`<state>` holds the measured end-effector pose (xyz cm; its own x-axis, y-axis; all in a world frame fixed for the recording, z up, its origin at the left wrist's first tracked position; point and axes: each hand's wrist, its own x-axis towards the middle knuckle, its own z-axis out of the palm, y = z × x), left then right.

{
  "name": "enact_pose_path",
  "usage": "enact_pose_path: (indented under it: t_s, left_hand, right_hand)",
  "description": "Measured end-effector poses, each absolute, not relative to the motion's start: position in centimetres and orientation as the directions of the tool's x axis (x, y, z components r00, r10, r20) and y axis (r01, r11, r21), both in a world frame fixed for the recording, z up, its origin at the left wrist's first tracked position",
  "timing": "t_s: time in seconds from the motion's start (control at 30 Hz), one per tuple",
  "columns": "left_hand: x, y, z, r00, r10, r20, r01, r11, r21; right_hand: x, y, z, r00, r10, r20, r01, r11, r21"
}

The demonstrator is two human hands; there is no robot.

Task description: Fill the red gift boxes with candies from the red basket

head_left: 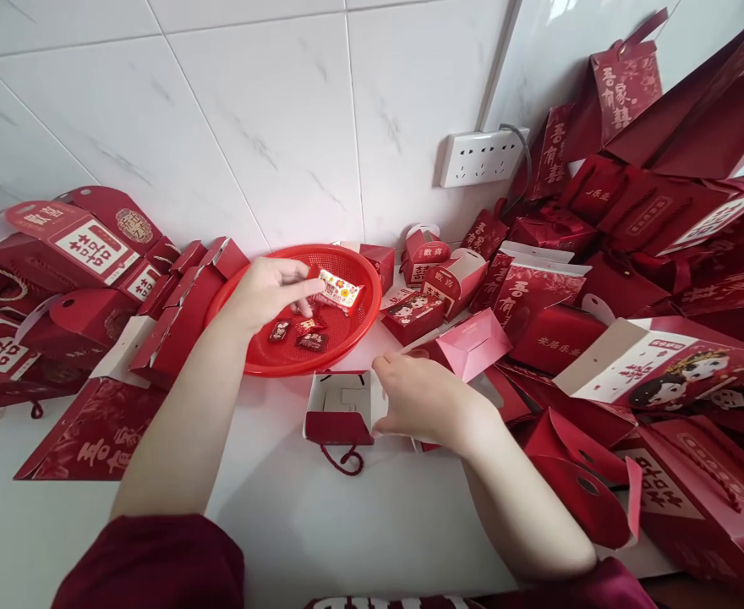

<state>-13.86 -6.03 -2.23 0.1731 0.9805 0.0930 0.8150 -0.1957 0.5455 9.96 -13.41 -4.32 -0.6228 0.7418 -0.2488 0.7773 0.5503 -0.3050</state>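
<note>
A round red plastic basket [264,359] holds several small dark red wrapped candies [312,340] and a white flowered packet [340,290]. Over the basket, my left hand [276,292] has its thumb and fingers closed at the packet's left end. In front of the basket sits a small red box [339,427], its white inside showing and a dark red cord loop hanging from its near side. My right hand [419,393] is at that box's right side, with thumb and fingers on its white flap.
Red gift boxes [80,245] are piled at the left. Many more red boxes and bags [549,338] crowd the right side. Behind stands a tiled wall [283,110] with a white power strip [483,158].
</note>
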Motion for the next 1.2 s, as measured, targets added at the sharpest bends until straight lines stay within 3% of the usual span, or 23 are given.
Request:
enact_pose_path:
  t_s: [0.07,0.13,0.27,0.4,0.53,0.63,0.77,0.87,1.0,1.2]
  left_hand:
    - [-13.7,-9.6,-2.3,0.142,0.974,0.178,0.652,-0.227,0.724]
    - [-13.4,-12.6,-2.6,0.091,0.975,0.201,0.565,-0.217,0.796]
    - [-13.0,-15.2,-3.0,-0.003,0.997,0.077,0.576,-0.062,0.815]
    - [-13.3,-15.3,-3.1,0.028,0.999,0.039,0.528,-0.048,0.848]
    - [-13.5,-15.8,-3.4,0.029,0.999,0.039,0.406,-0.047,0.913]
    - [-13.5,-16.2,-3.3,0.001,0.999,0.051,0.316,-0.049,0.947]
    - [-13.8,-16.3,-3.4,0.033,0.999,-0.014,0.151,0.009,0.989]
    - [-14.0,-16.2,-3.5,0.082,0.995,-0.056,0.051,0.051,0.997]
    - [-14.0,-16.3,-3.4,0.109,0.992,-0.065,0.022,0.063,0.998]
    - [-14.0,-16.4,-3.4,0.138,0.989,-0.054,0.072,0.044,0.996]
  right_hand:
    - [10.0,-13.4,-4.3,-0.617,0.744,-0.254,0.782,0.543,-0.307]
    - [10.0,-13.4,-4.3,-0.619,0.743,-0.256,0.781,0.548,-0.298]
    - [10.0,-13.6,-4.7,-0.614,0.748,-0.252,0.783,0.540,-0.307]
    - [10.2,-13.3,-5.0,-0.619,0.746,-0.246,0.772,0.520,-0.367]
    - [10.3,-13.0,-4.3,-0.688,0.725,0.034,0.612,0.604,-0.510]
    - [10.0,-13.0,-3.9,-0.625,0.758,0.187,0.468,0.555,-0.688]
    - [9.2,-12.9,-4.3,-0.570,0.805,0.165,0.272,0.374,-0.887]
    - [8.6,-12.6,-4.8,-0.574,0.807,0.139,0.101,0.238,-0.966]
    - [8.5,-12.4,-5.0,-0.589,0.795,0.144,-0.026,0.160,-0.987]
    - [8.7,-12.3,-4.9,-0.586,0.801,0.122,-0.011,0.143,-0.990]
